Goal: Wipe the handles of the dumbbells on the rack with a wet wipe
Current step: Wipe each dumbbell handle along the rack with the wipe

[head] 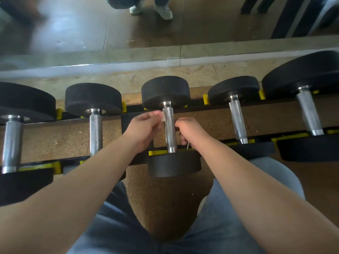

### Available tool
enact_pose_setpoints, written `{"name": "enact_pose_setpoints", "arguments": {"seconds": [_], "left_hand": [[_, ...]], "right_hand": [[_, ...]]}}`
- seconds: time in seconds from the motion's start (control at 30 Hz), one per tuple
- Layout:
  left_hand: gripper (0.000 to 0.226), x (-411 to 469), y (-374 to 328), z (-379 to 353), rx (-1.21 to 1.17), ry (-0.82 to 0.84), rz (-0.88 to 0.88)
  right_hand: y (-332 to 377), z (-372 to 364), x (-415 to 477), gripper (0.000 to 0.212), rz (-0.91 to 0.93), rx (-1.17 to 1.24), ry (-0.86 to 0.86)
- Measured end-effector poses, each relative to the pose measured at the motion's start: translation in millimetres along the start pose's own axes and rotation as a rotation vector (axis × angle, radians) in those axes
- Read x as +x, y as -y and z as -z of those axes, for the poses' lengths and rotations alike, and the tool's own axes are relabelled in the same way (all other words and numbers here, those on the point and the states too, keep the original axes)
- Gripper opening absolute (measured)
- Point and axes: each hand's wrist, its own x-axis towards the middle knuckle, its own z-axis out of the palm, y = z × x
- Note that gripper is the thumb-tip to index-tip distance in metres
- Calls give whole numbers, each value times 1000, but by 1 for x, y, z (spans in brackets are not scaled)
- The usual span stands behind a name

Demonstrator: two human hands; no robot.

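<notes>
The white wet wipe point(162, 117) shows only as two small scraps mid-frame. One lies against the upper left side of the knurled chrome handle point(169, 129) of the centre dumbbell point(166, 90). The other hangs low on the handle's right. The wipe probably loops behind the bar, so that pulling the ends in turn rubs the hidden side.

The left hand point(145, 125) pinches the upper scrap between curled fingers and thumb. The right hand point(189, 130), just right of the handle, has its fingers curled round the lower end.

There are two hands and one wipe. Five black round-headed dumbbells point(92, 98) lie in a row across the frame, each with one chrome handle. Their heads sit in yellow cradles point(155, 153) on the black rack point(196, 105), likely to stop them rolling. A brown cork-like floor point(165, 202) lies below, and a mirror point(73, 24) fills the upper frame.
</notes>
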Motion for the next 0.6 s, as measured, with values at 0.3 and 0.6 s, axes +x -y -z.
{"name": "enact_pose_setpoints", "arguments": {"seconds": [0.3,0.6], "left_hand": [[6,-12,-1,10,1095,55,-421],[9,-5,11,8,1081,33,-581]], "right_hand": [[-3,1,-5,18,27,-42,-3],[-1,1,-6,15,49,-52,-16]]}}
